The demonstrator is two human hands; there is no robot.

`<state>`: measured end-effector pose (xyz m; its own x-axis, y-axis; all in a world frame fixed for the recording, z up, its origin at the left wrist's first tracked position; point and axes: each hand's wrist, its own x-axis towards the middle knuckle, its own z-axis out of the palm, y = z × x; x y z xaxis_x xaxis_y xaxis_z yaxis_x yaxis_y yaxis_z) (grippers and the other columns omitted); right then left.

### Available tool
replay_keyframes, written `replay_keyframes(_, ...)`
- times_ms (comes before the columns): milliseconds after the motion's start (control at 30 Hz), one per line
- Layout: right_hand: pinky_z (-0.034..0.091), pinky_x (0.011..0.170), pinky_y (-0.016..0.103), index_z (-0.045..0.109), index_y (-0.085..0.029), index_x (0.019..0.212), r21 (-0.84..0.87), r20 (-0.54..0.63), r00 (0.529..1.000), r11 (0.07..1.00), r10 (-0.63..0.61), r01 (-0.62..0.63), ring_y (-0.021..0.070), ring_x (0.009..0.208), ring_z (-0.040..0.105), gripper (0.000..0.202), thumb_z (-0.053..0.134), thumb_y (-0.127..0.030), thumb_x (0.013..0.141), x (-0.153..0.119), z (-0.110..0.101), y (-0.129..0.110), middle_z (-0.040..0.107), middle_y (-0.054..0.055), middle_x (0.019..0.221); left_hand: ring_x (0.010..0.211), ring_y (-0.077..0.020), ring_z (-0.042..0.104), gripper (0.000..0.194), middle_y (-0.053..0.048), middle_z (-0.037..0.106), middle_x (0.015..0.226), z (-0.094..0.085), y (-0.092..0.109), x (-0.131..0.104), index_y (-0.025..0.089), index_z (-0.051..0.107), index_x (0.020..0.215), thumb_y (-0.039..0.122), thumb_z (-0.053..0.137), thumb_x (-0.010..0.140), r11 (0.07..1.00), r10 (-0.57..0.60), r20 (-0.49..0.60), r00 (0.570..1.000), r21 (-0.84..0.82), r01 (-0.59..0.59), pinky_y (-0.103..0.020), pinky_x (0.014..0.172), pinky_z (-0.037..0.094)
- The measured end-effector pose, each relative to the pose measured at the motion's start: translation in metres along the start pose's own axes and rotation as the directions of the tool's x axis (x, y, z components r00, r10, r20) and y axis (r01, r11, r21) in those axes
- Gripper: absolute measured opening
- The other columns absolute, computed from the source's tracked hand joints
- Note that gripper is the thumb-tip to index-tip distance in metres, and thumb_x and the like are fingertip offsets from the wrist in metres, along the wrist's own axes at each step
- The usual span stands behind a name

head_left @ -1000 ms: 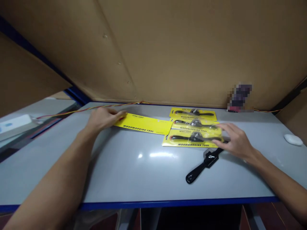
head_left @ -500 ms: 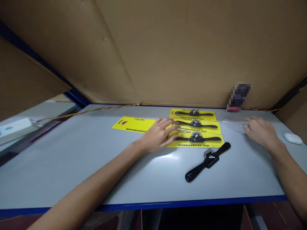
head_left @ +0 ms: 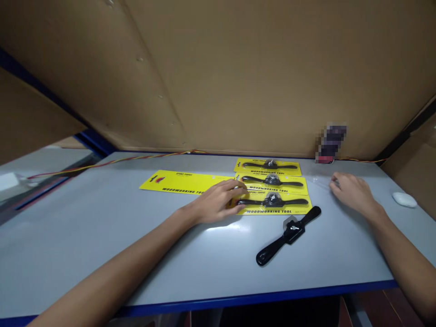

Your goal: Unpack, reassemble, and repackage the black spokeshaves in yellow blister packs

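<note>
My left hand (head_left: 221, 200) rests with fingers apart at the left end of the front spokeshave pack (head_left: 279, 209), a yellow card with a black tool on it. Two similar packs, the middle one (head_left: 289, 187) and the rear one (head_left: 289, 170), lie behind it in a column. A yellow card with no tool showing (head_left: 184, 181) extends left from under my wrist. My right hand (head_left: 354, 193) has curled fingers on some clear plastic (head_left: 316, 180), which is hard to make out. Nearer to me, a loose black spokeshave (head_left: 293, 232) lies slantwise, its metal blade showing.
A blurred-out phone-like object (head_left: 331, 143) leans against the cardboard wall (head_left: 238, 81). At the right lies a white rounded case (head_left: 404, 200). A red and yellow cable (head_left: 136, 157) runs along the back, reaching a white box (head_left: 9, 182) at far left. The grey table has a blue front edge (head_left: 238, 299).
The view has shifted slightly. My left hand has come lower over the front pack's left end. The fingers of my right hand have curled in closer at the clear plastic.
</note>
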<state>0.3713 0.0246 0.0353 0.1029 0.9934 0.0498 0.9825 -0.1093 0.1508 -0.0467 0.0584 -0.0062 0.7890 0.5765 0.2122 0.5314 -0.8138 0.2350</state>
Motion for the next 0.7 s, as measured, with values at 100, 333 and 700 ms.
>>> replay_keyframes(100,0.05,0.09,0.048,0.069,-0.016,0.116,0.077,-0.173,0.979,0.99,-0.104,0.119,0.035,0.11,0.068,0.035,0.041,-0.031,0.1,-0.002,0.002,-0.001,0.074,0.017,0.12,0.114,-0.0299,0.066,0.038,-0.013,0.068,0.123,0.002,0.002,0.001,0.018,0.071,0.121,0.043,0.05,0.102,1.0,0.025,-0.026,0.999,-0.011,-0.025,-0.051,0.101,0.055)
replay_keyframes(333,0.053,0.076,0.039,0.072,-0.021,0.108,0.342,-0.265,0.669,0.581,-0.694,0.739,0.0226,0.083,0.069,0.024,0.065,-0.037,0.091,-0.043,-0.008,-0.044,0.075,0.007,0.099,0.117,-0.027,0.066,0.033,-0.013,0.071,0.125,0.002,0.01,0.003,0.017,0.068,0.12,0.036,0.044,0.107,0.994,0.114,-0.062,0.992,0.004,-0.114,-0.051,0.107,0.052)
replay_keyframes(700,0.037,0.059,0.032,0.063,-0.021,0.08,0.281,-0.246,0.648,0.586,-0.721,0.76,0.0178,0.065,0.061,0.033,0.065,-0.049,0.097,-0.063,0.009,-0.081,0.07,0.001,0.075,0.104,-0.0252,0.069,0.035,-0.013,0.071,0.115,0.002,0.024,0.003,0.015,0.063,0.118,0.032,0.033,0.11,0.998,0.006,-0.052,0.999,-0.055,-0.009,-0.045,0.091,0.059)
